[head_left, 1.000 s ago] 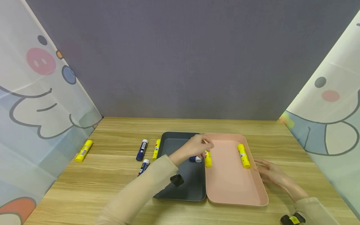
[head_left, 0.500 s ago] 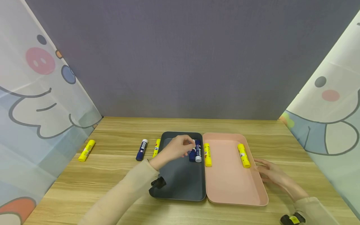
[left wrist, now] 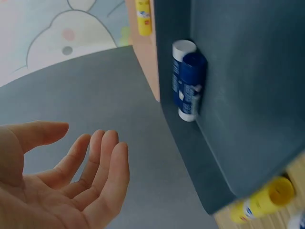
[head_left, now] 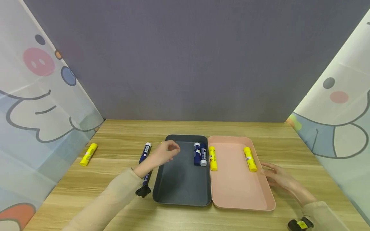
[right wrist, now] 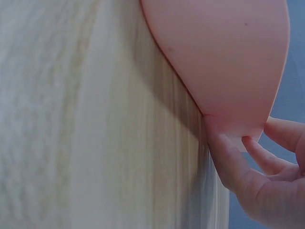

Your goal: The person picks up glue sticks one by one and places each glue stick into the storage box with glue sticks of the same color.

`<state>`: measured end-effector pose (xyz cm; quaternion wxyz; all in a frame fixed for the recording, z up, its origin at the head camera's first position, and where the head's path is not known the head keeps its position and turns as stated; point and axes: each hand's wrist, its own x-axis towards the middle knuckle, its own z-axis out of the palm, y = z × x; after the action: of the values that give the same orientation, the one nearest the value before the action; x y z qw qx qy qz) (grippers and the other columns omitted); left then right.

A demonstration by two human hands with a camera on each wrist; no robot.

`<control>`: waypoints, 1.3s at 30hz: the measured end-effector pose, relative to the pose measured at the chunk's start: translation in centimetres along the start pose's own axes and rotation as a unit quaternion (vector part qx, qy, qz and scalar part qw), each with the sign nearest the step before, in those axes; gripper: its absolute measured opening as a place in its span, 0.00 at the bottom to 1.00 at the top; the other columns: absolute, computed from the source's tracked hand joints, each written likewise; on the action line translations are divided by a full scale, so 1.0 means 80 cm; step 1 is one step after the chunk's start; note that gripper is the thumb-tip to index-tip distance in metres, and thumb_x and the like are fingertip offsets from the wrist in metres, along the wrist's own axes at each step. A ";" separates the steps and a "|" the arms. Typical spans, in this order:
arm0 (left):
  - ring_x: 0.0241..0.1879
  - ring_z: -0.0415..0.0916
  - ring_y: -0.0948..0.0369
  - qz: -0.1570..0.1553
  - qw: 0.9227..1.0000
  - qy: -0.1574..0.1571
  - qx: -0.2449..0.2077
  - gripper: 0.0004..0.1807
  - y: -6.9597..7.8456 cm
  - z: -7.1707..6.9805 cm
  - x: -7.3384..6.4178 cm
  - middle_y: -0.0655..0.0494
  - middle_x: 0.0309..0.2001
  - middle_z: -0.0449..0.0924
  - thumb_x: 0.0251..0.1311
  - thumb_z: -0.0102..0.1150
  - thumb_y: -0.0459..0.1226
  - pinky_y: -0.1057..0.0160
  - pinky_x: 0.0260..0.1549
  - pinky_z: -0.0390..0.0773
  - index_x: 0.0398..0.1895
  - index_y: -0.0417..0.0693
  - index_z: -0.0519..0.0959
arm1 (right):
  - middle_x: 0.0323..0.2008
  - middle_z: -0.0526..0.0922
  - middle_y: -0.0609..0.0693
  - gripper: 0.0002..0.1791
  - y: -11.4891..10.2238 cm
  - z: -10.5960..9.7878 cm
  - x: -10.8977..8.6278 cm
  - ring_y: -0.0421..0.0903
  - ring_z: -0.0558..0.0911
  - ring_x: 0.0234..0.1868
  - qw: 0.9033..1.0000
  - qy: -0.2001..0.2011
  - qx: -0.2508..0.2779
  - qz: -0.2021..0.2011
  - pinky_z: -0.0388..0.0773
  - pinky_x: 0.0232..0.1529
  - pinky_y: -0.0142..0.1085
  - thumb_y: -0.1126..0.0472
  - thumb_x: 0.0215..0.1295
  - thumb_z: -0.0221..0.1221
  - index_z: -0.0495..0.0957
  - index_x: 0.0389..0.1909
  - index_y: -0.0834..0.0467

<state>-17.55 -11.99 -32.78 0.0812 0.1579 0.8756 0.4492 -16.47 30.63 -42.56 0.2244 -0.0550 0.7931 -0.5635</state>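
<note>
My left hand (head_left: 163, 154) hovers over the left edge of the dark grey tray (head_left: 182, 189), its fingers loosely bent with nothing between them. The left wrist view shows that hand (left wrist: 81, 179) with thumb and fingertips apart. Two blue glue sticks (left wrist: 190, 78) lie side by side along the tray's right wall. At the right, my right hand (head_left: 280, 179) touches the outer wall of the pink tray (head_left: 240, 195). In the right wrist view its fingertips (right wrist: 214, 129) rest against that wall, thumb by the rim. Inside the pink tray are two yellow glue sticks (head_left: 213, 158), set apart.
Left of the grey tray, blue glue sticks (head_left: 146, 149) lie on the wooden table (head_left: 121, 134), partly covered by my left arm. A yellow glue stick (left wrist: 257, 202) beside that tray is mostly hidden in the head view. Another yellow glue stick (head_left: 88, 154) lies far left.
My left hand has moved left from the edge between the trays to the grey tray's left edge, uncovering the two blue glue sticks and a yellow one. The right hand has stayed put.
</note>
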 end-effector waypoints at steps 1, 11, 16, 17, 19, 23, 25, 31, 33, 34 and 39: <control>0.20 0.72 0.59 -0.006 1.000 0.003 0.006 0.10 -0.004 -0.002 -0.001 0.50 0.28 0.73 0.60 0.49 0.36 0.65 0.19 0.74 0.39 0.39 0.75 | 0.51 0.69 0.70 0.38 0.001 0.000 0.000 0.47 0.77 0.46 1.000 -0.002 0.002 -0.002 0.75 0.44 0.42 0.56 0.65 0.48 0.39 0.61 0.78; 0.22 0.74 0.54 -0.056 0.996 0.059 0.034 0.11 -0.040 -0.025 -0.012 0.46 0.31 0.74 0.58 0.50 0.34 0.64 0.16 0.73 0.41 0.35 0.76 | 0.51 0.70 0.68 0.39 0.001 -0.001 0.000 0.45 0.77 0.46 1.000 -0.002 0.008 -0.001 0.75 0.44 0.42 0.57 0.65 0.48 0.39 0.62 0.77; 0.23 0.74 0.52 -0.071 0.995 0.068 0.001 0.14 -0.060 -0.042 -0.019 0.42 0.32 0.73 0.60 0.47 0.33 0.57 0.23 0.77 0.44 0.31 0.73 | 0.51 0.71 0.67 0.39 0.002 -0.001 0.001 0.42 0.76 0.45 1.000 0.000 0.010 -0.003 0.75 0.44 0.42 0.56 0.65 0.49 0.40 0.62 0.77; 0.23 0.74 0.52 -0.077 0.995 0.071 -0.002 0.14 -0.064 -0.046 -0.020 0.42 0.32 0.73 0.61 0.46 0.33 0.55 0.24 0.77 0.44 0.31 0.73 | 0.51 0.71 0.67 0.39 0.002 -0.001 0.001 0.42 0.76 0.45 1.000 -0.001 0.012 -0.003 0.75 0.44 0.42 0.56 0.65 0.49 0.40 0.62 0.77; 0.23 0.75 0.53 -0.086 0.993 0.080 -0.004 0.15 -0.074 -0.052 -0.023 0.41 0.34 0.74 0.61 0.46 0.34 0.55 0.25 0.78 0.45 0.31 0.72 | 0.51 0.71 0.67 0.39 0.002 -0.001 0.001 0.42 0.76 0.45 1.000 -0.002 0.015 -0.004 0.75 0.44 0.41 0.56 0.65 0.49 0.39 0.62 0.77; 0.24 0.76 0.53 -0.103 0.989 0.105 0.003 0.15 -0.095 -0.065 -0.028 0.38 0.35 0.74 0.60 0.45 0.33 0.58 0.25 0.78 0.46 0.29 0.71 | 0.51 0.69 0.69 0.39 0.003 0.000 0.001 0.45 0.76 0.47 1.000 -0.001 0.016 -0.004 0.75 0.44 0.42 0.57 0.65 0.49 0.39 0.62 0.77; 0.23 0.76 0.54 -0.105 0.987 0.122 0.010 0.15 -0.106 -0.071 -0.030 0.36 0.35 0.74 0.60 0.45 0.31 0.59 0.24 0.78 0.46 0.28 0.71 | 0.52 0.69 0.70 0.38 0.003 0.000 0.001 0.48 0.76 0.48 1.000 0.002 0.014 -0.001 0.75 0.45 0.43 0.57 0.65 0.48 0.40 0.62 0.76; 0.24 0.77 0.52 -0.117 0.981 0.156 0.022 0.16 -0.134 -0.092 -0.042 0.32 0.37 0.75 0.61 0.43 0.31 0.61 0.22 0.78 0.46 0.26 0.70 | 0.52 0.68 0.70 0.37 0.002 0.002 -0.001 0.54 0.75 0.49 1.000 0.011 0.005 0.007 0.74 0.45 0.44 0.57 0.65 0.48 0.41 0.62 0.76; 0.25 0.77 0.52 -0.122 0.979 0.163 0.024 0.17 -0.140 -0.099 -0.047 0.31 0.38 0.74 0.62 0.43 0.32 0.61 0.23 0.79 0.48 0.26 0.69 | 0.52 0.68 0.71 0.37 0.001 0.002 -0.002 0.55 0.74 0.49 1.000 0.009 0.003 0.004 0.75 0.45 0.44 0.57 0.65 0.48 0.41 0.62 0.76; 0.25 0.77 0.51 -0.123 0.978 0.167 0.026 0.17 -0.144 -0.102 -0.049 0.30 0.38 0.74 0.62 0.43 0.33 0.61 0.23 0.79 0.48 0.26 0.69 | 0.52 0.68 0.71 0.37 0.001 0.003 -0.002 0.55 0.75 0.49 1.000 0.010 0.004 0.003 0.75 0.45 0.44 0.57 0.65 0.48 0.41 0.62 0.76; 0.29 0.77 0.47 -0.128 0.974 0.183 0.045 0.19 -0.165 -0.119 -0.061 0.29 0.40 0.73 0.63 0.41 0.34 0.58 0.26 0.79 0.51 0.26 0.67 | 0.52 0.67 0.71 0.38 0.002 0.003 -0.001 0.51 0.76 0.48 1.000 0.008 0.009 0.001 0.75 0.44 0.43 0.57 0.65 0.48 0.40 0.62 0.76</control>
<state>-18.40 -28.15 -37.97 -0.0311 -0.0372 0.9080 0.4162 -16.29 30.50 -42.72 0.2186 -0.0476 0.7900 -0.5708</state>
